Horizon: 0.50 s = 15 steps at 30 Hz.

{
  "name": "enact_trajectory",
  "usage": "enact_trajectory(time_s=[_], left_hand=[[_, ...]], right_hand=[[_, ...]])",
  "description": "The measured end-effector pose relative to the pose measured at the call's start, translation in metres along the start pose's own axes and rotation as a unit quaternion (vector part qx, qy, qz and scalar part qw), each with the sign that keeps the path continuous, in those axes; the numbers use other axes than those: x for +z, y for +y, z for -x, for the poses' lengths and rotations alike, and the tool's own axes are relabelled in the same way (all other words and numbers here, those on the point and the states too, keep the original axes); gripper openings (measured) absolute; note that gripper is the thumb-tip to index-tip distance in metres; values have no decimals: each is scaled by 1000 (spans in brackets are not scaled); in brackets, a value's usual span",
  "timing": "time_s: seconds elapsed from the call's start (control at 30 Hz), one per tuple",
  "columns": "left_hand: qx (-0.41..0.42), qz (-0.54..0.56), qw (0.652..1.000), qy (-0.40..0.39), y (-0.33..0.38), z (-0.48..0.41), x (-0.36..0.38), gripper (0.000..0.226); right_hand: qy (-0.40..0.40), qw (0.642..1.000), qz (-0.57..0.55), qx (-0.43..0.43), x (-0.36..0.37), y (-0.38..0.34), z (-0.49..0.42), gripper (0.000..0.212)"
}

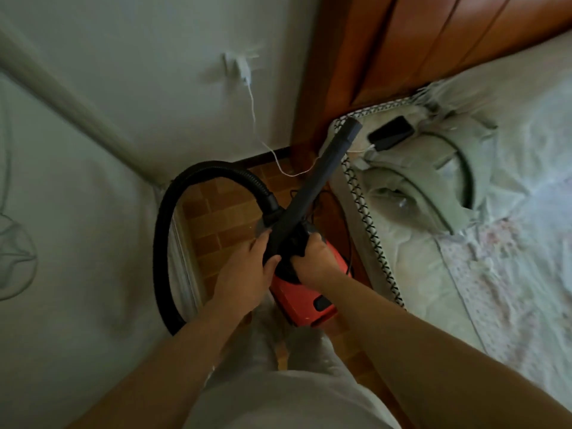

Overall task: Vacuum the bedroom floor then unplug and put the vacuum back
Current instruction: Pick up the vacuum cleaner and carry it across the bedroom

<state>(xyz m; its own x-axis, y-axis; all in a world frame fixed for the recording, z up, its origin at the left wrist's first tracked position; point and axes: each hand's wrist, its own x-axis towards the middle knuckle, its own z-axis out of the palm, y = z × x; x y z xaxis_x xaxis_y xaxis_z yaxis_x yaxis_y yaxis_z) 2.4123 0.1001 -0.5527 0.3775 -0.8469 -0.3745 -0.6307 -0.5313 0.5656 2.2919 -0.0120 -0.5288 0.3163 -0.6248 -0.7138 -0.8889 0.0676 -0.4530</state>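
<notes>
Pale clothing (288, 397) on the person's torso fills the bottom edge, with 2 forearms reaching down over it.

Grip:
- The left hand (247, 267) has thumb and fingers curled round the lower end of the black tube (312, 187).
- The right hand (315, 258) is clenched on the black handle (297, 243) atop the red vacuum body (305, 297).

Location: the vacuum body sits low in the narrow strip of tiled floor (210, 218) between wall and mattress (402, 243). Whether it rests on the tiles or is lifted cannot be told. The hose (171, 212) loops out to the left. The tube's open tip points up at the mattress corner, and no floor head is visible on it.

A thin black cord (348, 233) trails beside the mattress; its plug is out of view. A white cable (253, 113) runs from a wall adapter (240, 65) to a phone (391, 133) on the bed.

Assessment: the machine is being handled as 1 unit, not swept over the floor. This looks like positioning or carrying. The next move calls for tracing the black cord to its socket and keeping the tube tip clear of the white cable.
</notes>
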Motion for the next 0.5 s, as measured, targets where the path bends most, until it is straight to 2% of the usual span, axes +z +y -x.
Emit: enact_trajectory(time_s=[0.2,0.4,0.5], left_hand=[[80,-35,996,-14,72,40,-15,62],[179,-76,981,9,152,85,-7,67],[233,-86,968,25,199,115,4,66]], right_hand=[[64,998,0,-7,-48,42,90,27],[165,983,-74,-13,-93,103,169,42],[215,970,-108,-21,-110,141,209,31]])
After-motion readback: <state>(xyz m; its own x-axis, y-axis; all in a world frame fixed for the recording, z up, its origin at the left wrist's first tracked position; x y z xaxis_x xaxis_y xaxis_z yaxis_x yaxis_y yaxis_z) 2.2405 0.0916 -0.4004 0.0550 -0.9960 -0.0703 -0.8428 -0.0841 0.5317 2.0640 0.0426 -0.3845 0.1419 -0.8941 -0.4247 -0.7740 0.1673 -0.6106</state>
